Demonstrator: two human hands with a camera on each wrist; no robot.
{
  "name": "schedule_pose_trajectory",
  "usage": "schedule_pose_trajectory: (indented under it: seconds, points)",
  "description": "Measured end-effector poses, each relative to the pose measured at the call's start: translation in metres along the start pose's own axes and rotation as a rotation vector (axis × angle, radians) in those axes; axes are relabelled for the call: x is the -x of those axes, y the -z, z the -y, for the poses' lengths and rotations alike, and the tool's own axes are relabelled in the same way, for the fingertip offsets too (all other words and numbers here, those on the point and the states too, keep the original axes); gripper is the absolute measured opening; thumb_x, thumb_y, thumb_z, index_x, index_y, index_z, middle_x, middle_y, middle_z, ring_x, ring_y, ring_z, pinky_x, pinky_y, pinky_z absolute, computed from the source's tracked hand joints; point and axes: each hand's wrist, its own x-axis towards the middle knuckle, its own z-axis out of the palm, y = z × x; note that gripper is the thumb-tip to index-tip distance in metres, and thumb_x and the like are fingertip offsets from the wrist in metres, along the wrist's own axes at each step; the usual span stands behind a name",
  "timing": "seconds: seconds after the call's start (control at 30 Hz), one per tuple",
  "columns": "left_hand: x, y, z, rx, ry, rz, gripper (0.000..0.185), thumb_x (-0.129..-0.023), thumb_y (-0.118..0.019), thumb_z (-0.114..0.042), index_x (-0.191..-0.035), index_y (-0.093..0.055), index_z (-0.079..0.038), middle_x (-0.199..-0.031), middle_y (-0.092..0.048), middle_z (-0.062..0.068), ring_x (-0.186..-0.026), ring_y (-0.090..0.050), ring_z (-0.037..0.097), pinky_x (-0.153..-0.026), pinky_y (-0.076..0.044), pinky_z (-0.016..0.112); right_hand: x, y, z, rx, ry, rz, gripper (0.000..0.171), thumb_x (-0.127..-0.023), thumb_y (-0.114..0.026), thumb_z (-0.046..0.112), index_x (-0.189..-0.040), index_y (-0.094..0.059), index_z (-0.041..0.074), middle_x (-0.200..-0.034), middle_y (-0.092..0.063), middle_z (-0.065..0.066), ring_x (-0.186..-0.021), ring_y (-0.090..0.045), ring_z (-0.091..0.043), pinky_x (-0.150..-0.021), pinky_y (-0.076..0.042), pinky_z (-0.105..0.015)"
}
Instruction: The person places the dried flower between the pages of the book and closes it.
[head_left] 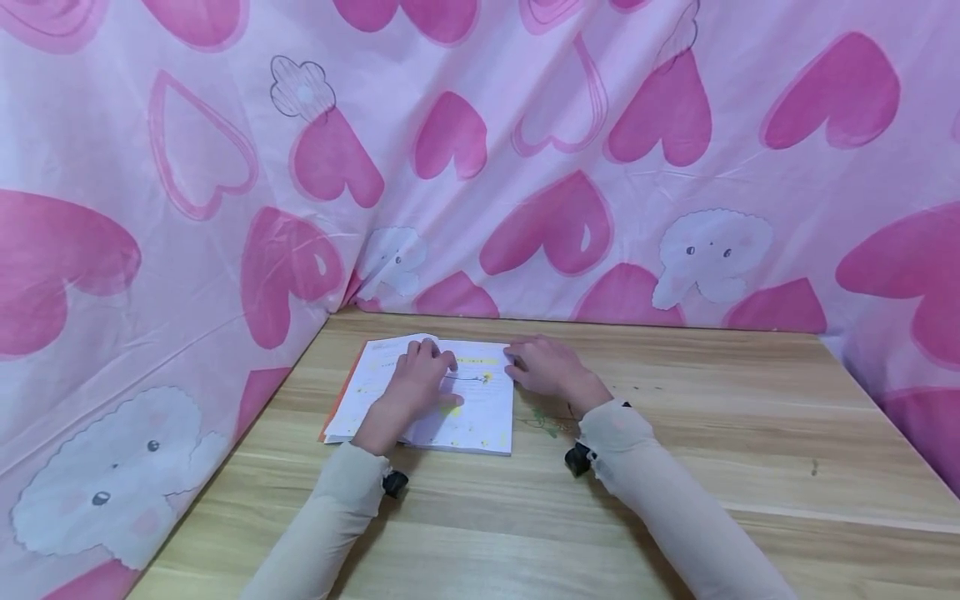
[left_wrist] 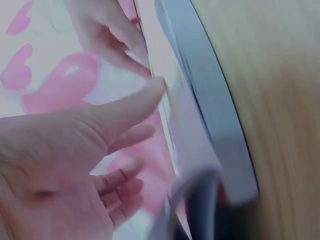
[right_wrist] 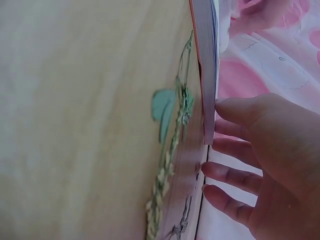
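An open book [head_left: 472, 425] with white pages and yellow print lies on the wooden table, its orange cover edge showing at the left. My left hand [head_left: 420, 379] is over the middle of the book, fingers loosely bent. In the left wrist view its thumb [left_wrist: 135, 102] reaches along the page surface, with nothing gripped. My right hand [head_left: 551, 367] is at the book's upper right edge. The right wrist view shows its thumb [right_wrist: 240, 108] touching the page edge, while the other fingers [right_wrist: 232, 177] spread loosely beside the book's corner.
A green plant sprig design [right_wrist: 172, 115] marks the table [head_left: 712, 467] right of the book. Pink curtain cloth [head_left: 525, 208] with hearts hangs along the table's back and left sides. Black wrist cameras [head_left: 577, 458] sit under both sleeves.
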Motion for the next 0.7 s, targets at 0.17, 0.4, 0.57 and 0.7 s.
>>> schedule_pose_trajectory:
  seconds: [0.17, 0.4, 0.57, 0.7]
  points:
    - [-0.001, -0.008, -0.019, 0.071, -0.185, -0.008, 0.014, -0.091, -0.086, -0.01, -0.1, -0.075, -0.01, -0.099, -0.07, 0.008, -0.098, -0.063, 0.029, -0.089, -0.057, 0.047, -0.001, -0.003, -0.002, 0.009, 0.026, -0.017, 0.046, -0.11, -0.063, 0.035, -0.151, -0.064, 0.014, -0.156, -0.064, -0.007, -0.147, -0.058, -0.034, -0.119, -0.049, -0.056]
    - [0.004, -0.02, -0.04, 0.156, -0.228, 0.046, 0.034, -0.099, -0.08, -0.038, -0.109, -0.067, -0.008, -0.102, -0.064, 0.004, -0.092, -0.058, 0.019, -0.087, -0.055, 0.038, -0.001, -0.004, -0.002, 0.034, 0.047, -0.017, 0.046, -0.111, -0.061, 0.035, -0.151, -0.065, 0.014, -0.157, -0.063, -0.007, -0.147, -0.057, -0.035, -0.12, -0.048, -0.057]
    - [0.005, -0.024, -0.044, 0.179, -0.19, 0.06, 0.042, -0.097, -0.082, -0.042, -0.12, -0.063, -0.012, -0.109, -0.058, 0.006, -0.094, -0.055, 0.02, -0.084, -0.054, 0.041, 0.0, -0.002, -0.001, 0.042, 0.041, -0.012, 0.045, -0.111, -0.06, 0.033, -0.152, -0.064, 0.013, -0.159, -0.061, -0.008, -0.149, -0.055, -0.036, -0.121, -0.046, -0.058]
    - [0.005, -0.024, -0.043, 0.178, -0.209, 0.068, 0.047, -0.101, -0.078, -0.039, -0.135, -0.06, -0.012, -0.116, -0.06, 0.01, -0.099, -0.058, 0.022, -0.089, -0.057, 0.044, 0.002, 0.0, 0.002, 0.044, 0.036, -0.003, 0.046, -0.112, -0.059, 0.032, -0.153, -0.063, 0.012, -0.16, -0.06, -0.009, -0.15, -0.054, -0.038, -0.122, -0.045, -0.06]
